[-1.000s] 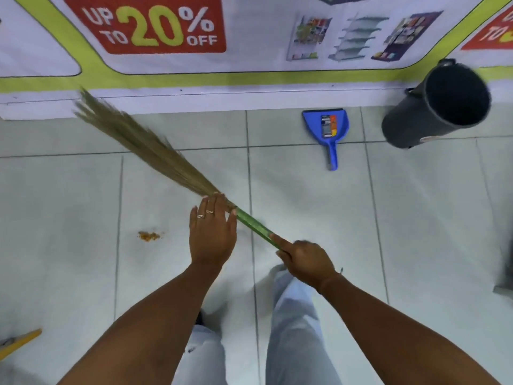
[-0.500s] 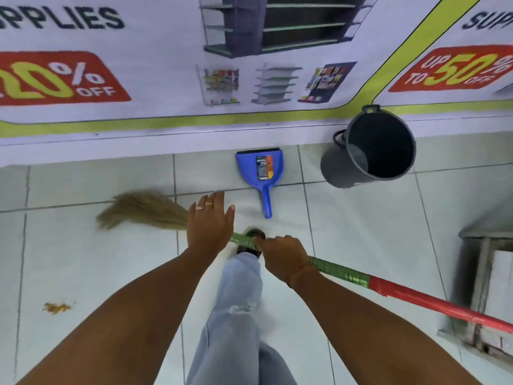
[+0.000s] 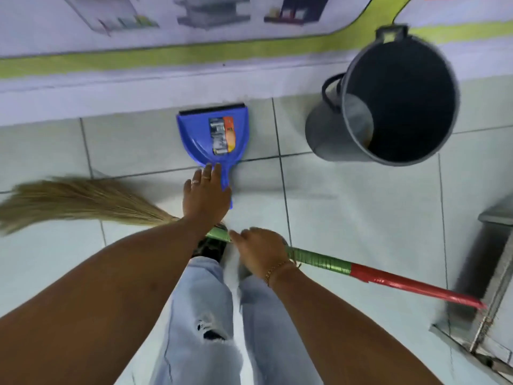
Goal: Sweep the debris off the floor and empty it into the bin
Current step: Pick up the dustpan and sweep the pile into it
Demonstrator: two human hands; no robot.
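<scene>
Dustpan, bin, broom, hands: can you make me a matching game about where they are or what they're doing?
Things:
1. dustpan
2. bin
3. broom
4. left hand

Matches:
A. gripped by the right hand
B. blue, lying flat by the wall
C. reaching onto the dustpan handle
D. grey, right of the dustpan

Pairs: 1-B, 2-D, 3-A, 4-C

One grass broom (image 3: 83, 201), one blue dustpan (image 3: 202, 137) and one grey bin (image 3: 327, 134) share a tiled floor (image 3: 361, 218). Two hands are in view, left hand (image 3: 206, 197) and right hand (image 3: 261, 251). Two rings, one bracelet (image 3: 277, 269).
</scene>
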